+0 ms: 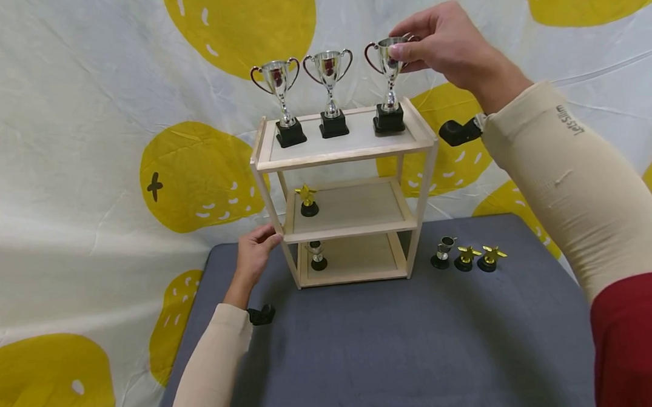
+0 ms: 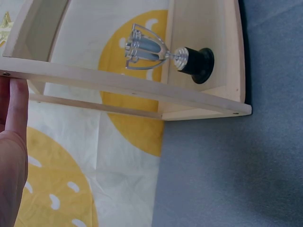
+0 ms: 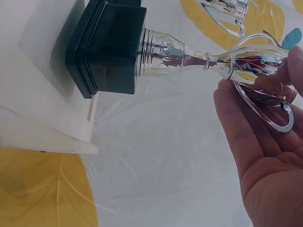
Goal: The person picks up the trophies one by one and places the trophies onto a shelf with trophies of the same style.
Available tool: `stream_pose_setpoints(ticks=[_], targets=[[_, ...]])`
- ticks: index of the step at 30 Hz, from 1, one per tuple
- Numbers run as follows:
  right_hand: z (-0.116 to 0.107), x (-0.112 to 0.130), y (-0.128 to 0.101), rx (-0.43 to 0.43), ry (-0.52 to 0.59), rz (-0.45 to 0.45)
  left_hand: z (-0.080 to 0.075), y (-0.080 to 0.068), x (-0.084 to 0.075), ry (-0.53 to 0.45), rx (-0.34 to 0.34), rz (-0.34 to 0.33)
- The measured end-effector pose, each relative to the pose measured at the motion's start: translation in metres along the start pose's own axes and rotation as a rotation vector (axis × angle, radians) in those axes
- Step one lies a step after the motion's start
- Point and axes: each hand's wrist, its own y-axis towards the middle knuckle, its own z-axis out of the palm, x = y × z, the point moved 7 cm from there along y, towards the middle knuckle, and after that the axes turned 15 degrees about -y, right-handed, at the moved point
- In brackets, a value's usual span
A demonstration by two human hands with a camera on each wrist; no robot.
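Note:
In the head view, my right hand (image 1: 445,46) pinches the bowl of a silver trophy cup (image 1: 391,91) with two handles. The cup's black base (image 3: 116,49) is at the right end of the top board of a small wooden shelf (image 1: 340,160). It stands upright; whether the base bears fully on the board I cannot tell. Two like trophies, a left one (image 1: 289,132) and a middle one (image 1: 333,123), stand on the same board. My left hand (image 1: 254,255) holds the shelf's left front post at middle-board height, its fingertips partly hidden behind the post.
A gold star trophy (image 1: 308,208) stands on the middle board, a small silver cup (image 2: 196,64) on the bottom one. Right of the shelf, another small cup (image 1: 442,253) and two star trophies (image 1: 464,259) stand on the grey tabletop (image 1: 365,347). A patterned cloth (image 1: 108,85) hangs behind.

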Motion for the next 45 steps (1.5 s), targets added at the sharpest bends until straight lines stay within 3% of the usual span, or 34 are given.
stream_pose_setpoints(ticks=[45], targets=[[0.005,-0.021,0.013,0.032,0.012,0.063,0.007,0.002,-0.001,-0.027,0.018,0.018]])
